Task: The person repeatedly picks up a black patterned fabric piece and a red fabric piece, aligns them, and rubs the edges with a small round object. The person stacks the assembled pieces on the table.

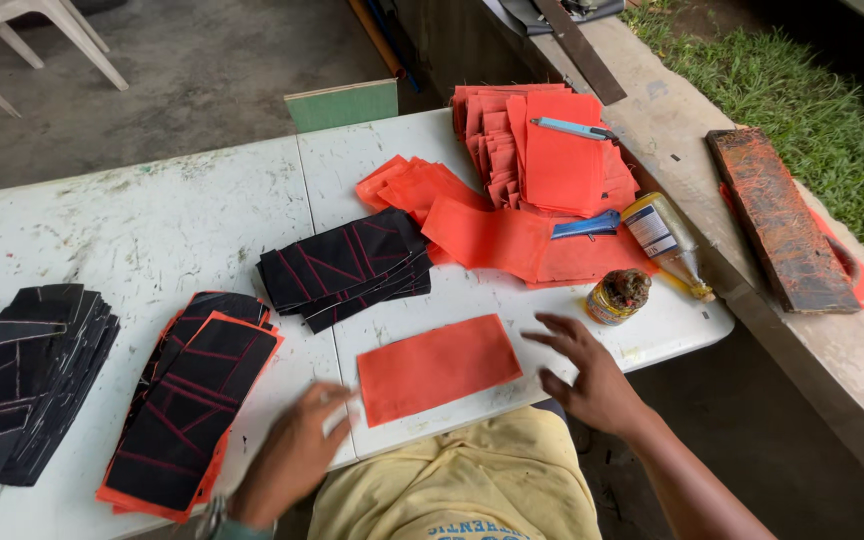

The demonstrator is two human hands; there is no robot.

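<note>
- A white, scuffed tabletop (152,215) fills the scene, a seam running down its middle; grey concrete floor (202,60) lies beyond, with white chair legs (52,25) far left.
- A concrete ledge (752,200) runs along the right, grass (812,90) behind it, a rusty slab (782,220) on top.
- Far right, an orange stack (542,145) carries a blue cutter (572,128).
- Black stacks: left edge (27,375), centre (347,265), and one on orange backing (192,405).
- An orange piece (437,365) lies flat at the near edge between both hands.
- Right hand (587,375) hovers just right of it, fingers spread.
- Left hand (297,455) rests just left, fingers loosely spread, gripping nothing.
- A bottle (667,245) and jar (620,296) stand near the right edge.
</note>
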